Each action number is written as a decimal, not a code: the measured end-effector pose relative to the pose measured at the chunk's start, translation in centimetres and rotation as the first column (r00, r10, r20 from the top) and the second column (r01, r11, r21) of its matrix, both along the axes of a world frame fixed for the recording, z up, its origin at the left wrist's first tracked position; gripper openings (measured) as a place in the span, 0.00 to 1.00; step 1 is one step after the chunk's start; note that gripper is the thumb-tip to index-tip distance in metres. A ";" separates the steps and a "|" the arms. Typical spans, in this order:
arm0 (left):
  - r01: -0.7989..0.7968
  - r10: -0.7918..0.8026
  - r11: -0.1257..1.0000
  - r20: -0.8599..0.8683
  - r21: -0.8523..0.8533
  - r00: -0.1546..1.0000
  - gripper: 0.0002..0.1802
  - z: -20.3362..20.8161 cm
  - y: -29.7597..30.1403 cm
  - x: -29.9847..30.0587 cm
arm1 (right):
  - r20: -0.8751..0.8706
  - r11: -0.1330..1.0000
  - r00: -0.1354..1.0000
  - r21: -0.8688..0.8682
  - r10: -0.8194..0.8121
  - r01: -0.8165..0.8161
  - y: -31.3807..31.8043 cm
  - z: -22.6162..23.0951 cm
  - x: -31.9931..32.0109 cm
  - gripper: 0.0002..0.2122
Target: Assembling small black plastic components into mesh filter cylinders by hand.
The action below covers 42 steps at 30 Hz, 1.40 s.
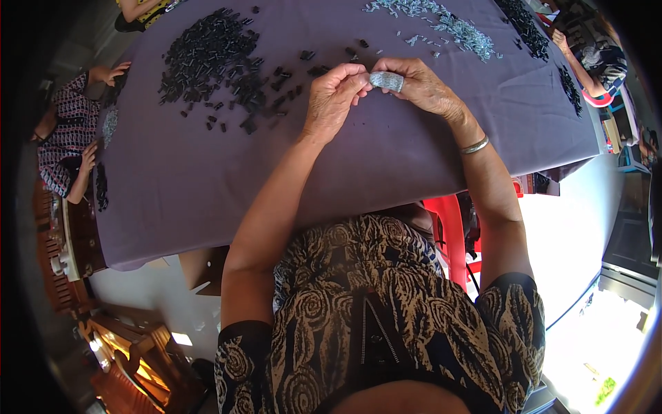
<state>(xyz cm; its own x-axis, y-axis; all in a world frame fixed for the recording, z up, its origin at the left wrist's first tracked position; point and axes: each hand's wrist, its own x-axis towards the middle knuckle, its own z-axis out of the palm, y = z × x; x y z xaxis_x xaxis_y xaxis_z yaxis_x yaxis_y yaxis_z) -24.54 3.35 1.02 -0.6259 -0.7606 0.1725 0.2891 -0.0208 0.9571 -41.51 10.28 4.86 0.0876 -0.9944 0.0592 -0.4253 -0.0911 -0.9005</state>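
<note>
Fingers (358, 81) of both hands pinch one small silvery strip (386, 81) between them above the desk (386, 159); its long axis runs left-right, left hand (332, 100) and right hand (422, 86) equally near.

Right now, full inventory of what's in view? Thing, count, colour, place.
Table cloth: one, grey-purple, covers the table ahead.
Black small parts: one big pile plus scattered pieces, upper left of the cloth.
Silver small parts: one loose pile, pale metallic, top centre-right.
More black parts: one strip, top right edge.
Red chair: one, under the table's near edge.
Wooden furniture: brown, lower left.
Other people: three partly seen, at left edge, top left and top right.
Bracelet: one, silver, right wrist.
Silver bundle: one, pinched between both hands.
Left hand: grips the bundle's left end.
Right hand: holds the bundle's right end.
</note>
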 end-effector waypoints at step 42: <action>-0.130 0.201 0.838 0.078 -0.530 0.976 0.24 -1.0 0.5 -0.5 | 0.211 0.992 0.974 0.108 -0.085 0.063 -0.2 -0.9 -0.1 0.06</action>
